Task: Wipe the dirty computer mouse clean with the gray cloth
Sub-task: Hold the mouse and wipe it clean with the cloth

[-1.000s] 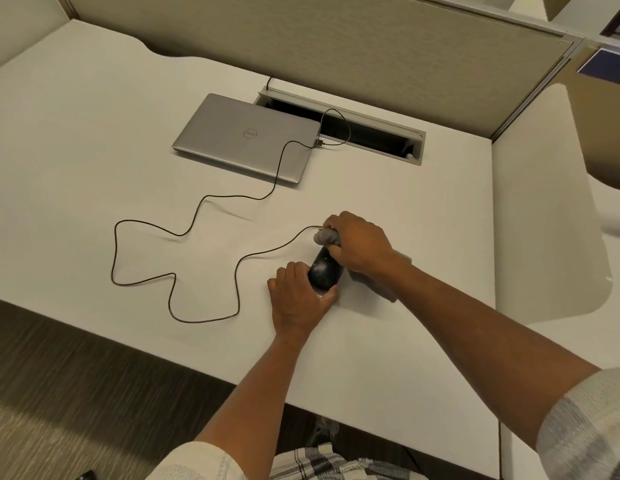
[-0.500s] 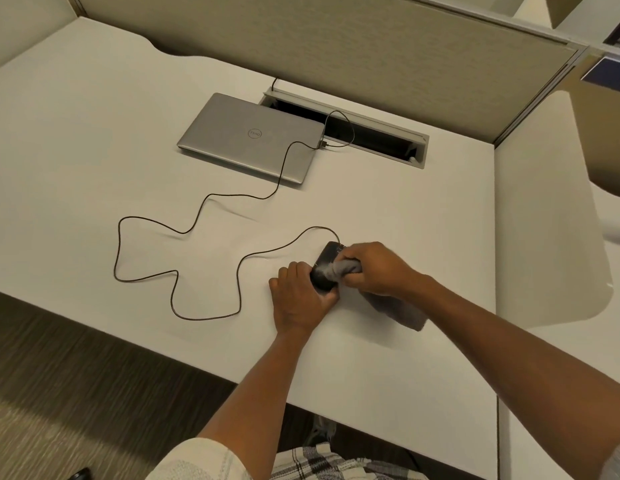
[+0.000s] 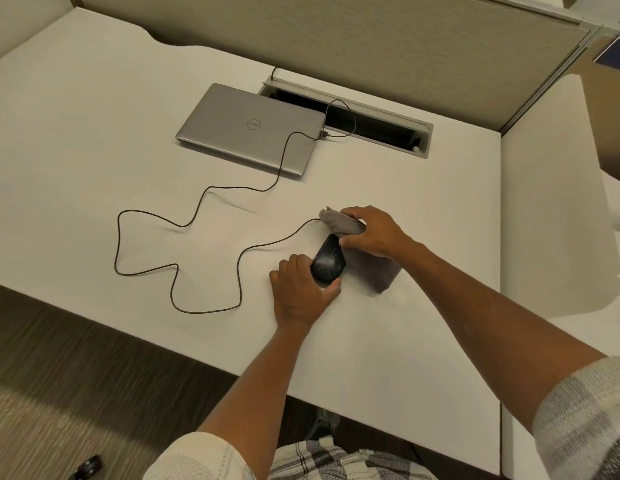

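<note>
Left hand: my left hand (image 3: pixel 299 292) lay on the white desk top (image 3: pixel 94 140), fingers curled against the near end of the black wired computer mouse (image 3: pixel 327 262), pinning it in place.
Mouse: it sat on the desk between my two hands, pale smudges on its back.
Right hand: my right hand (image 3: pixel 374 233) gripped the bunched gray cloth (image 3: pixel 339 221), pressed over the mouse's far end; the rest of the cloth trailed under my wrist.
Cable: the thin black cord (image 3: pixel 177 271) looped left, then ran up to the closed silver laptop (image 3: pixel 249 128).
</note>
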`<state>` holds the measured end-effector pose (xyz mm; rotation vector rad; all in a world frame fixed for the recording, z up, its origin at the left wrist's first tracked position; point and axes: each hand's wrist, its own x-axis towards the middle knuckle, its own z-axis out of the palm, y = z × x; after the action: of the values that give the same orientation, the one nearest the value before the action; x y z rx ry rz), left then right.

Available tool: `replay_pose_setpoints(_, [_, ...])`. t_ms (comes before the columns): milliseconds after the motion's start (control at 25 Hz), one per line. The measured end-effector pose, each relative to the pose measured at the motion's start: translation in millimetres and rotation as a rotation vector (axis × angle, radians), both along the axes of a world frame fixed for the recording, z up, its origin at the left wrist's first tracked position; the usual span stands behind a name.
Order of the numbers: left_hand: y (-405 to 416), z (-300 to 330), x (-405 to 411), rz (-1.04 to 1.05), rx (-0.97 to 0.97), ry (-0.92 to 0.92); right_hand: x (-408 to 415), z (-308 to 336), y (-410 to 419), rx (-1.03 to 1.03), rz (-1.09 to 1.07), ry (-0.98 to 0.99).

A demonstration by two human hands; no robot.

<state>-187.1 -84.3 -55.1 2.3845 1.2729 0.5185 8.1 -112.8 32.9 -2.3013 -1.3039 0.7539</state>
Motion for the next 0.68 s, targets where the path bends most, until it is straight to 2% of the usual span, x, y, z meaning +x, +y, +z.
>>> replay_pose_setpoints(160, [0,0,0,0.000,0.002,0.003,-5,-6,-6,-0.070,-0.071,0.037])
replay_pose_setpoints(280, [0,1,1,-0.005,-0.008,0.003,-25,-10,-12,-0.061,-0.135,-0.045])
replay_pose_setpoints(360, [0,1,0,-0.001,-0.012,-0.006,-40,-9,-17,-0.002,-0.068,-0.142])
replay_pose_setpoints(480, [0,1,0,-0.002,-0.014,-0.028,-52,-11,-28,-0.039,0.145,-0.209])
replay_pose_setpoints(520, [0,1,0,-0.004,-0.011,-0.028,-51,-11,-32,-0.036,0.134,-0.142])
replay_pose_setpoints(600, [0,1,0,-0.005,0.002,-0.018,-42,-10,-37,-0.007,-0.042,0.087])
replay_pose_setpoints(680, [0,1,0,-0.006,0.008,-0.012,-32,-11,-37,-0.042,-0.102,0.132])
